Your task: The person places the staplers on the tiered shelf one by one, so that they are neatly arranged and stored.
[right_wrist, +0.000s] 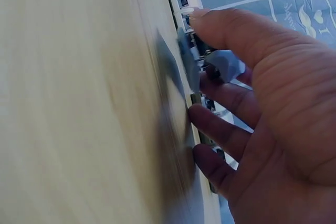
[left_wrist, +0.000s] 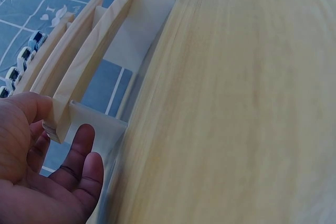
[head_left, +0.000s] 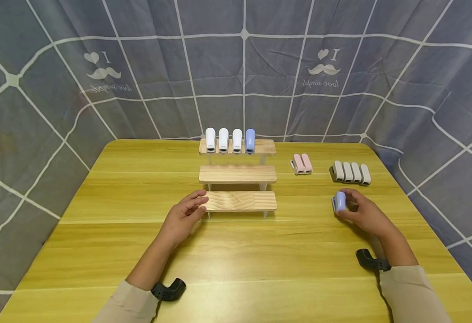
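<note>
In the head view my right hand [head_left: 363, 213] holds a small blue stapler [head_left: 339, 201] between thumb and fingers, over the right side of the table. The right wrist view shows this blue stapler [right_wrist: 226, 65] partly covered by the thumb, the other fingers [right_wrist: 220, 129] spread below it. My left hand [head_left: 182, 220] pinches the left end of the lowest shelf [head_left: 242, 201] of a three-step wooden stand. Three white staplers [head_left: 223, 140] and another blue stapler [head_left: 250, 140] stand in a row on the top shelf [head_left: 265, 146]. The middle shelf [head_left: 238, 173] is bare.
Two pink staplers [head_left: 302, 163] sit side by side right of the stand. Farther right, a row of several light grey staplers [head_left: 351, 172] lies beyond my right hand. A grey curtain [head_left: 220, 67] with white lines hangs behind the wooden table [head_left: 236, 269].
</note>
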Demonstrator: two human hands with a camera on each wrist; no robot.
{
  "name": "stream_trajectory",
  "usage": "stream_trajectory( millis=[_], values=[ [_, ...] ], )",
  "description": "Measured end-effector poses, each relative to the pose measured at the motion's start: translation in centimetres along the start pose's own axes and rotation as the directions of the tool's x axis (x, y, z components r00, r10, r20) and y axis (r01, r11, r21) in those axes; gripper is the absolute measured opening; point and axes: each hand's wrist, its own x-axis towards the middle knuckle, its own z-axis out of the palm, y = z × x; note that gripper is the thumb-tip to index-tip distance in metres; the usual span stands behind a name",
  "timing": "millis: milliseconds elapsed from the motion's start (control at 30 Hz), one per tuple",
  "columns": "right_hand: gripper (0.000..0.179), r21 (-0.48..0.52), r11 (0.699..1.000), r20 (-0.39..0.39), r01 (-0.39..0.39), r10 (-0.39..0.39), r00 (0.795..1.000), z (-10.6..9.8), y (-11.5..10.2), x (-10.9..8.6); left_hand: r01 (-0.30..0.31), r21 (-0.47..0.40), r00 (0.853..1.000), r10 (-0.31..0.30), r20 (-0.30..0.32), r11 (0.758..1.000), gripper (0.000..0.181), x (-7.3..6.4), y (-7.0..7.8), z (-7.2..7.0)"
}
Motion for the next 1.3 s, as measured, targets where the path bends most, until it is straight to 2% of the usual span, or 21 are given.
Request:
stream_trajectory(
  millis=[233,367,533,667,1067,1300],
  values=[
    [0.066,0.095,0.995,-0.009,0.043,-0.043,0.999,0.0,-0.5,0.2,0.004,0.005,1.000,-0.004,0.004,1.000,0.033,0.0,-0.1,0.0],
    [0.067,0.151,0.985,-0.042,0.088,-0.082,0.996,0.2,-1.1,0.5,0.007,-0.002,1.000,-0.007,0.000,1.000,0.032,0.0,-0.3,0.0],
    [0.065,0.104,0.985,-0.097,0.140,-0.130,0.987,0.4,-1.9,1.1,0.010,-0.005,1.000,-0.010,0.001,1.000,0.033,0.0,-0.3,-0.1],
    [0.062,0.064,0.986,-0.123,0.153,-0.144,0.982,0.5,-2.6,1.5,0.013,-0.002,1.000,-0.013,0.000,1.000,0.032,-0.1,-0.2,0.0],
    [0.067,0.020,0.983,-0.121,0.182,-0.178,0.977,-0.1,-5.6,3.2,0.014,0.003,1.000,-0.014,-0.004,1.000,0.032,0.0,-0.2,0.0],
    [0.068,0.058,0.978,-0.122,0.203,-0.194,0.973,-0.1,-7.8,4.3,0.008,0.000,1.000,-0.008,-0.004,1.000,0.032,0.0,-0.3,0.0]
  ],
)
